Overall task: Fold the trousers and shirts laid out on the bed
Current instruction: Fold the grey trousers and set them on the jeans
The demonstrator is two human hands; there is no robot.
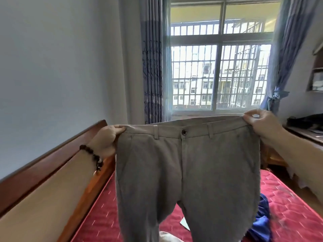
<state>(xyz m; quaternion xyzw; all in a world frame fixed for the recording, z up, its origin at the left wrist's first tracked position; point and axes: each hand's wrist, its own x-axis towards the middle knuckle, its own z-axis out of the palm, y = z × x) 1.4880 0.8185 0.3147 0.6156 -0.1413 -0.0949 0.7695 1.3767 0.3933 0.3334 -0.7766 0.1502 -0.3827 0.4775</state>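
Grey-beige trousers (188, 172) hang spread out in the air in front of me, front side facing me, button at the waistband's middle. My left hand (106, 138) grips the left end of the waistband; a dark bead bracelet sits on that wrist. My right hand (262, 123) pinches the right end of the waistband, slightly higher. Both legs hang down over the red mattress (288, 198) and run out of the bottom of the view. A blue garment (262, 222) lies crumpled on the mattress at the lower right, partly hidden behind the trousers.
A wooden bed frame (57, 159) runs along the left wall. A barred window (218, 67) with blue curtains lies straight ahead. A desk with dark items (307, 123) stands at the right. A pale item (167, 236) and a white paper (185, 223) lie between the legs.
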